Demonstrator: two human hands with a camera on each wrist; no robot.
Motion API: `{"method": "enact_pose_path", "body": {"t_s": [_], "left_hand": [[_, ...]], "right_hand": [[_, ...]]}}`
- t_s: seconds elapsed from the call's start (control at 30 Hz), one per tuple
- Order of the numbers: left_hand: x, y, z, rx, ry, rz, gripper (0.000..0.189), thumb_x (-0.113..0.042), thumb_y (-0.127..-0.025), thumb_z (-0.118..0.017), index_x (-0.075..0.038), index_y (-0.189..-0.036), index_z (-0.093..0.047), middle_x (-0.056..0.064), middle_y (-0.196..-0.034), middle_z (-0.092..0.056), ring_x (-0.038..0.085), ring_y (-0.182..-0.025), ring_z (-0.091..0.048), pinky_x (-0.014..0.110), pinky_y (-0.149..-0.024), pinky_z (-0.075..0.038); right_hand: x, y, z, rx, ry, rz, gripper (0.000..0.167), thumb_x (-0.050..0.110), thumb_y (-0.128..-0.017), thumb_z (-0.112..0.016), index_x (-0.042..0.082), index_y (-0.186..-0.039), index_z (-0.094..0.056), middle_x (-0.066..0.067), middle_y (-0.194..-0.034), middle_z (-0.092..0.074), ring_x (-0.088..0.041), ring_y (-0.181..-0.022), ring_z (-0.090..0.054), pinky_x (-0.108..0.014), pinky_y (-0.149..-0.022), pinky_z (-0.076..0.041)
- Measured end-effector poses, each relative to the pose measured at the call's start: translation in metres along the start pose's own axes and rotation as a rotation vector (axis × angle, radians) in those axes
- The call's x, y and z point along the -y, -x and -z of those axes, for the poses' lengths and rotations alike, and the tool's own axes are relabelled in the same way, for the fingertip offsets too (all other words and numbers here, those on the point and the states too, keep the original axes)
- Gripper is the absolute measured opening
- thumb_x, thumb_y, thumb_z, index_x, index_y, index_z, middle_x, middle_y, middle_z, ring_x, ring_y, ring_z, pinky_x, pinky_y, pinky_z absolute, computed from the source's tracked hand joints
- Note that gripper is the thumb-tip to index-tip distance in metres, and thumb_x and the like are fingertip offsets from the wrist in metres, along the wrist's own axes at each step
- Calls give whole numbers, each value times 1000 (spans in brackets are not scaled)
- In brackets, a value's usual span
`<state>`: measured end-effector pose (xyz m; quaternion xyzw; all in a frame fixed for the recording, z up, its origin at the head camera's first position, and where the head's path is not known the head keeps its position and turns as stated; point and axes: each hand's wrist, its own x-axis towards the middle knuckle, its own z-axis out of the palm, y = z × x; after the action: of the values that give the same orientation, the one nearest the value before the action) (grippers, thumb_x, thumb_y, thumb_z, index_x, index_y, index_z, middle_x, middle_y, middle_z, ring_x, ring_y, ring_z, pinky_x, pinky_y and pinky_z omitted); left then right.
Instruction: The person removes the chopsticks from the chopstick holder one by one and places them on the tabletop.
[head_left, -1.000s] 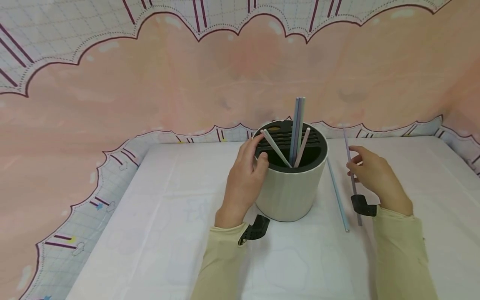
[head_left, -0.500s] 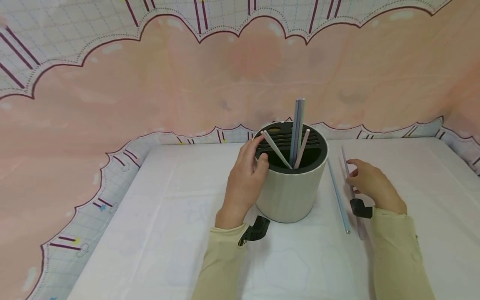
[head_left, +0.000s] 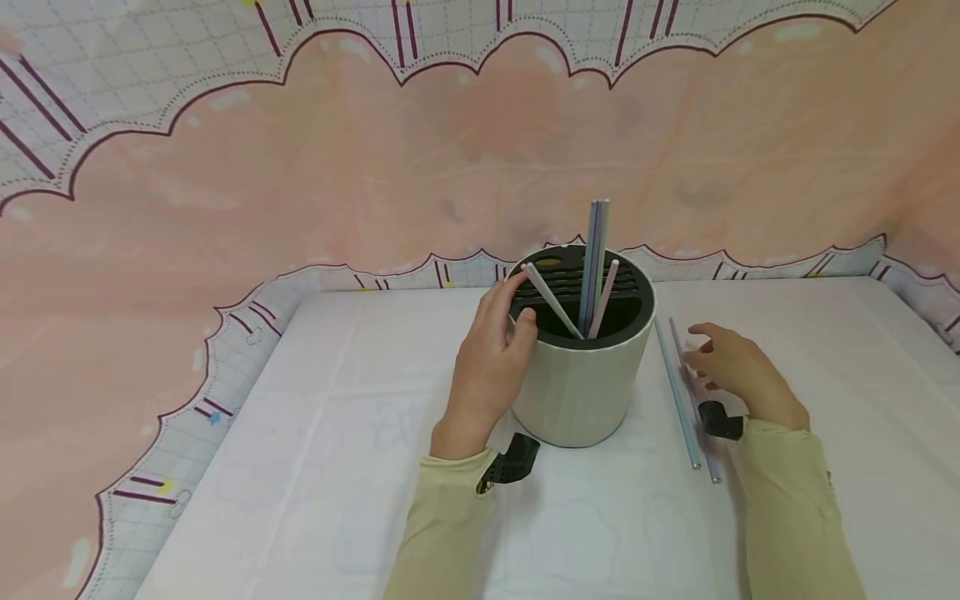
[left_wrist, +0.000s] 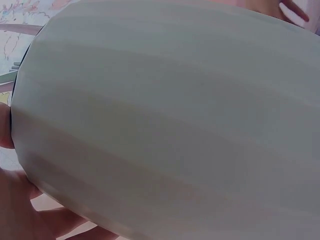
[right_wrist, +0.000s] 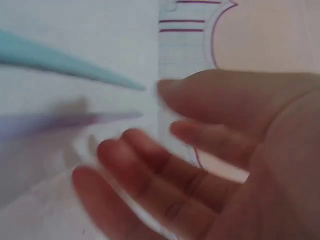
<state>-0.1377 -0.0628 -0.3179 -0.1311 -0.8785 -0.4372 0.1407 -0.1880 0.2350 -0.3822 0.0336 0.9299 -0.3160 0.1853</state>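
Note:
A cream round knife block [head_left: 573, 392] with a black slotted top stands on the white table. Several pastel chopsticks [head_left: 594, 258] lean out of its large front opening. My left hand [head_left: 491, 358] grips the block's left side, thumb at the rim; the left wrist view is mostly filled by the block's wall. To the right of the block, a blue chopstick [head_left: 680, 400] and a purple chopstick [head_left: 693, 408] lie side by side on the table. Just right of the purple one hovers my right hand [head_left: 731, 371], fingers loosely bent and holding nothing, as the right wrist view confirms.
The white table surface [head_left: 315, 467] spreads around the block. Behind it rises a peach and white cloth backdrop [head_left: 375, 183] with scalloped borders. A black wrist camera [head_left: 512, 458] sits at the left cuff, another black wrist camera [head_left: 720, 419] at the right.
My right hand has lowered the purple chopstick onto the table beside the blue one and let it go, moving slightly nearer to me. My left hand stays on the block.

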Motion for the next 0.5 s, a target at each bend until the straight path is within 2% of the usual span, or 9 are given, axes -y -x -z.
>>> {"method": "enact_pose_path", "body": {"t_s": [0.13, 0.23, 0.37, 0.5], "left_hand": [[0, 0, 1, -2, 2, -4, 46, -43, -93, -29, -32, -138, -30, -9, -142, -26, 12, -101, -48, 39, -83, -42], [0, -1, 2, -2, 3, -4, 46, -42, -93, -29, -32, -138, -29, -10, -141, -27, 12, -102, -47, 39, -83, -42], [-1, -1, 2, 4, 11, 1, 46, -42, -93, -30, -33, -138, -29, -11, -141, -26, 12, -101, -47, 39, -82, -42], [-1, -3, 2, 4, 11, 1, 45, -42, -93, -30, -34, -138, -28, -11, -141, -26, 12, -97, -47, 37, -80, -42]], "right_hand": [[11, 3, 1, -5, -10, 50, 62, 35, -90, -47, 6, -140, -23, -24, -120, -42, -27, -86, -57, -53, -75, -40], [22, 7, 1, -49, -6, 125, 60, 38, -91, -46, 7, -139, -26, -22, -122, -42, -30, -94, -54, -55, -79, -38], [37, 14, 2, -207, -27, 267, 54, 39, -93, -41, 8, -136, -33, -20, -119, -47, -32, -99, -53, -50, -79, -40], [54, 20, 2, -396, -131, 398, 47, 38, -92, -40, 13, -131, -42, -13, -118, -51, -27, -101, -53, -46, -81, -41]]}}
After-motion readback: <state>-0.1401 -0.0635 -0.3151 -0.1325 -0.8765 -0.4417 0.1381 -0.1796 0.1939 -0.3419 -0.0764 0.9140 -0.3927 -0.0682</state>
